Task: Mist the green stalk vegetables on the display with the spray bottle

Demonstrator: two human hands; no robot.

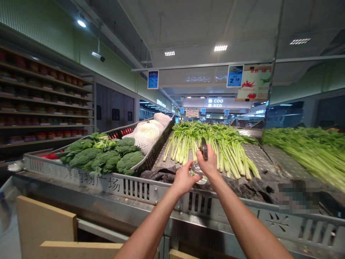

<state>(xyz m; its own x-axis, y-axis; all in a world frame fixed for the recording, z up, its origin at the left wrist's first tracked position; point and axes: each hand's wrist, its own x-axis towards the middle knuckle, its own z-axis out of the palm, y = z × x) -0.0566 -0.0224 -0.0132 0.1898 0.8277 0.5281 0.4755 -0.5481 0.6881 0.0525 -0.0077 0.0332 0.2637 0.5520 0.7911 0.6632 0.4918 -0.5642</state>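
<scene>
Between my hands is a clear spray bottle (201, 176) with a dark trigger head, held over the front of the display and pointed away from me. My right hand (208, 162) is wrapped round its neck and trigger. Lower down, my left hand (186, 177) grips the side of the clear body; some fingertips are hidden behind it. Just beyond lies a wide row of celery (229, 154), stalk ends toward me and leaves at the back. A dark crumpled cloth (164, 175) runs along the front below the stalks.
Broccoli (91, 158) fills the left compartment, with white foam-netted produce (147, 135) behind. A grey slatted rail (136, 187) edges the display. A mirror (304, 154) stands at right. Price signs (235, 76) hang overhead. Wooden boards (45, 223) stand low at left, near jar shelves (43, 104).
</scene>
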